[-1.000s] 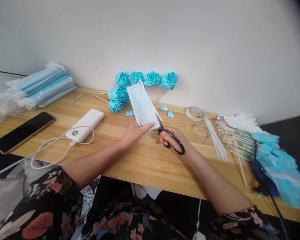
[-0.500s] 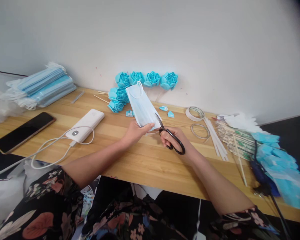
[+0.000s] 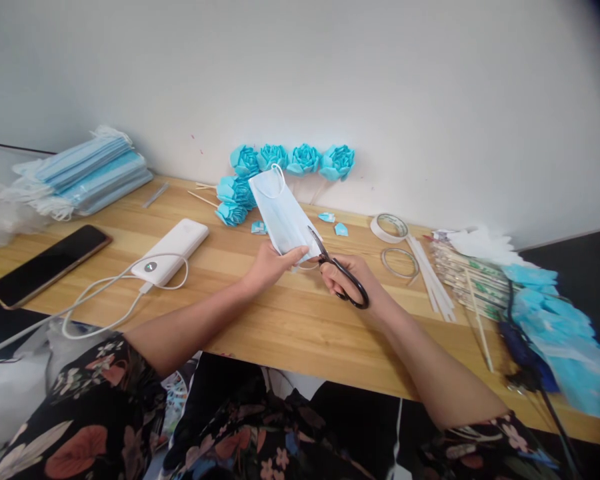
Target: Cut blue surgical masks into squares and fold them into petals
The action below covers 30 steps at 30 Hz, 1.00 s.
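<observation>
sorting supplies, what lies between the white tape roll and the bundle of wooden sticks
Long white strips lie between the tape roll and wooden sticks in the head view.

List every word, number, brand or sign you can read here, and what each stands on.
No text can be read.
White rectangular power bank: mark on its round dark display, too small.
White tape roll: print inside its core, too blurred.
Green-marked bundle of thin pale sticks: too blurred.
Pale-blue fabric face mask, black-handled metal scissors: no lettering visible.
</observation>
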### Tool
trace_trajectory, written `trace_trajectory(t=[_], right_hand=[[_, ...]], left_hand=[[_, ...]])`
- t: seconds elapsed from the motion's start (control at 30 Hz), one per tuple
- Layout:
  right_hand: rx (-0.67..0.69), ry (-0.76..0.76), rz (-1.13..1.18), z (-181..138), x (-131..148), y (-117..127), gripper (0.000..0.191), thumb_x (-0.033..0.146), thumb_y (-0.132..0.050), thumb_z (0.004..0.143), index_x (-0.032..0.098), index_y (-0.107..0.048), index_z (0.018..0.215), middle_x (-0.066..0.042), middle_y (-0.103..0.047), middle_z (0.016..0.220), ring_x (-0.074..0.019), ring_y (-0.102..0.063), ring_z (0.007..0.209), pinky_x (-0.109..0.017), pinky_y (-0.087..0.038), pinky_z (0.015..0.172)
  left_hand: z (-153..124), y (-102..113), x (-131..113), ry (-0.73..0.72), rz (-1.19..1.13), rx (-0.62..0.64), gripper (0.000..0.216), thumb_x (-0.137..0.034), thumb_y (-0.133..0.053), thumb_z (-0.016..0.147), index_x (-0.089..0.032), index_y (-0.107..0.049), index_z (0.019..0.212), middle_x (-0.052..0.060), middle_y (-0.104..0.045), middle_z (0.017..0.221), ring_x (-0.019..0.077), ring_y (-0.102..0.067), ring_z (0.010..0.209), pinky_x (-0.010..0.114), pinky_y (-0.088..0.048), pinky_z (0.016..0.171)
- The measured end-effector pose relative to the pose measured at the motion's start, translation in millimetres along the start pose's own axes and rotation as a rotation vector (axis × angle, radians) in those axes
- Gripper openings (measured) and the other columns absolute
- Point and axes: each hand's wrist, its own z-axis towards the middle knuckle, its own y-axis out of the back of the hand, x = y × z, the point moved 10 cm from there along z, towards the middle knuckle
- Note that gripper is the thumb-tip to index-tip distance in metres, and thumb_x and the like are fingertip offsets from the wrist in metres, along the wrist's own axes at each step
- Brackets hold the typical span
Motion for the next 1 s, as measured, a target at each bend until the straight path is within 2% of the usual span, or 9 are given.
trace_trajectory(t=[0.17,0.23,0.3,0.37,0.47,0.6,0.73,0.87,1.0], right_hand=[[-0.006,0.004,0.001,1.2,-3.9,1.8,0.044,0.054,-0.065,0.082,0.014,-0.072,0.099,0.006,-0.048,0.052,-0.0067,-0.040,0.041,-0.022,-0.034,0.042],[-0.018,0.006,0.002,1.3,-3.6,3.5,0.045,0.055,-0.065,0.081,0.014,-0.072,0.100,0.006,-0.048,0.052,-0.0069,-0.040,0.041,-0.022,-0.034,0.042],[-0.039,0.004,0.006,1.2,-1.7,5.8,0.043,0.055,-0.067,0.080,0.014,-0.072,0.095,0.006,-0.048,0.052,-0.0071,-0.041,0.042,-0.022,-0.035,0.043],[-0.056,-0.008,0.006,0.9,0.6,7.3,0.040,0.054,-0.069,0.077,0.015,-0.071,0.088,0.006,-0.048,0.051,-0.0073,-0.041,0.042,-0.023,-0.034,0.042],[-0.068,-0.031,-0.007,0.6,3.3,7.7,0.039,0.053,-0.072,0.073,0.016,-0.069,0.083,0.005,-0.047,0.049,-0.0075,-0.040,0.042,-0.023,-0.034,0.042],[-0.063,-0.045,-0.036,1.5,2.4,6.3,0.043,0.053,-0.073,0.071,0.015,-0.073,0.091,0.005,-0.048,0.050,-0.0088,-0.041,0.042,-0.024,-0.033,0.044],[-0.069,-0.043,-0.048,3.2,-0.7,7.2,0.046,0.054,-0.073,0.069,0.015,-0.074,0.093,0.005,-0.045,0.050,-0.0098,-0.041,0.043,-0.025,-0.032,0.044],[-0.045,-0.036,-0.076,3.9,-3.1,5.6,0.046,0.054,-0.071,0.072,0.015,-0.074,0.095,0.005,-0.045,0.050,-0.0110,-0.043,0.045,-0.025,-0.034,0.046],[-0.021,-0.025,-0.084,4.4,-6.1,4.0,0.042,0.052,-0.070,0.075,0.016,-0.072,0.096,0.004,-0.049,0.055,-0.0107,-0.045,0.048,-0.025,-0.038,0.050]], left_hand=[[0.8,1.0,1.0,-0.005,0.043,0.022,0.037,-0.045,-0.081,0.070,-0.011,-0.070,0.076,0.005,-0.066,0.064,0.0135,-0.056,0.057,0.026,-0.046,0.052],[1.6,1.2,-2.7,-0.019,0.024,0.046,0.042,-0.046,-0.083,0.068,-0.011,-0.073,0.088,0.009,-0.074,0.079,0.0199,-0.066,0.072,0.030,-0.054,0.063],[2.8,3.0,-8.6,-0.033,-0.059,0.059,0.054,-0.048,-0.085,0.067,-0.012,-0.073,0.105,0.013,-0.077,0.102,0.0280,-0.070,0.097,0.036,-0.058,0.081],[4.2,7.3,-13.7,-0.028,-0.181,0.047,0.065,-0.051,-0.085,0.067,-0.012,-0.069,0.117,0.015,-0.074,0.119,0.0344,-0.066,0.115,0.043,-0.056,0.095],[7.1,12.2,-18.7,-0.016,-0.340,0.043,0.071,-0.051,-0.083,0.070,-0.014,-0.063,0.127,0.016,-0.070,0.128,0.0384,-0.060,0.126,0.050,-0.050,0.106],[13.0,11.7,-11.8,0.072,-0.456,0.084,0.067,-0.054,-0.079,0.074,-0.016,-0.062,0.126,0.015,-0.070,0.128,0.0387,-0.058,0.130,0.053,-0.045,0.112],[16.4,17.9,-9.9,0.083,-0.500,0.034,0.063,-0.052,-0.080,0.074,-0.017,-0.063,0.123,0.014,-0.069,0.131,0.0369,-0.056,0.132,0.051,-0.044,0.113],[11.2,11.1,-10.2,0.100,-0.388,0.059,0.059,-0.040,-0.086,0.068,-0.014,-0.065,0.117,0.015,-0.071,0.125,0.0367,-0.062,0.124,0.051,-0.048,0.107],[7.7,7.4,-2.2,0.144,-0.302,0.053,0.061,-0.035,-0.089,0.062,-0.012,-0.066,0.113,0.017,-0.072,0.120,0.0356,-0.066,0.116,0.050,-0.051,0.101]])
